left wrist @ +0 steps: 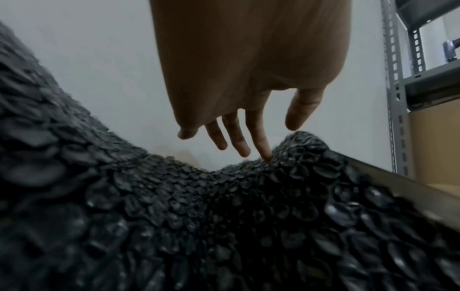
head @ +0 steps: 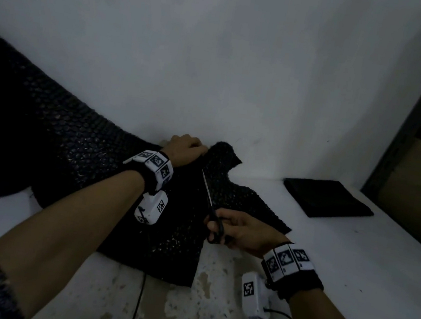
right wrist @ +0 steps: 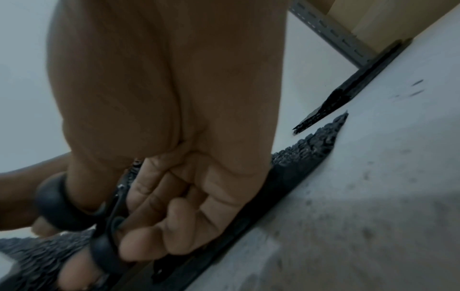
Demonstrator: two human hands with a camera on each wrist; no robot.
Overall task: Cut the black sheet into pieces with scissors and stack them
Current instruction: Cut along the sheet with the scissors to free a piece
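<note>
From the head camera, a person works at a white table (head: 352,262) set against a pale wall. The black sheet (head: 73,155), a bubbled material, sprawls from the far left across the middle of the table. The left hand (head: 183,150) sits at the sheet's far edge near the wall, where a flap of it stands raised; its grip cannot be read from this angle. The right hand (head: 242,231) has its fingers curled through the handles of the scissors (head: 210,208), whose blades point away from the person along a cut in the sheet. Each wrist carries a band of patterned white blocks and a small white camera. To the right, well apart from the sheet, lies a flat stack of black pieces (head: 327,198).

The left wrist camera shows the left hand (left wrist: 248,102) with fingers straight and spread, thumb apart; 1 fingertip (left wrist: 266,155) touches the raised edge of the black sheet (left wrist: 224,226), and nothing is gripped. Grey slotted shelving (left wrist: 395,98) stands at right.

The right wrist camera shows the right hand (right wrist: 169,137) clenched on the scissors (right wrist: 74,212), thumb through 1 black loop and fingers through the other, above the black sheet (right wrist: 306,153). The table (right wrist: 373,196) is scuffed and speckled.
</note>
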